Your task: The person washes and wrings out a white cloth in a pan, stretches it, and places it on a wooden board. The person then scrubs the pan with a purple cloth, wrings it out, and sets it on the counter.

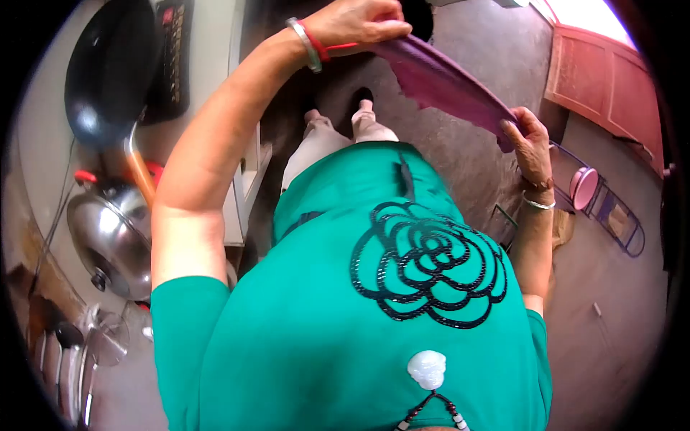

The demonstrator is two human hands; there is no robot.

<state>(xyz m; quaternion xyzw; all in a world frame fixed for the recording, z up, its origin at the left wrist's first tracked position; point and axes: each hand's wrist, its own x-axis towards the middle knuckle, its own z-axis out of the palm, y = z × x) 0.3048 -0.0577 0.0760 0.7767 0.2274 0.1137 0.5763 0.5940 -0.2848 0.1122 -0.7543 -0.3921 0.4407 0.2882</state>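
Note:
A purple cloth (453, 80) with a ragged lower edge is stretched in the air between my two hands, above the floor. My left hand (363, 21) pinches its upper left end, thumb against curled fingers; part of that hand is near the top edge of the view. The other end, lower and to the right, is gripped between the thumb and fingers of my right hand (528, 144). The cloth's upper edge is pulled nearly straight, while its lower edge hangs loose.
On the left, a counter bears a dark wok (108, 72) with an orange handle, a black cooker (172, 57) and a lidded steel pot (111, 230). Ladles (70, 337) are at lower left. Rightward are a reddish cabinet (604, 82), a pink round object (583, 188) and a metal frame (625, 223).

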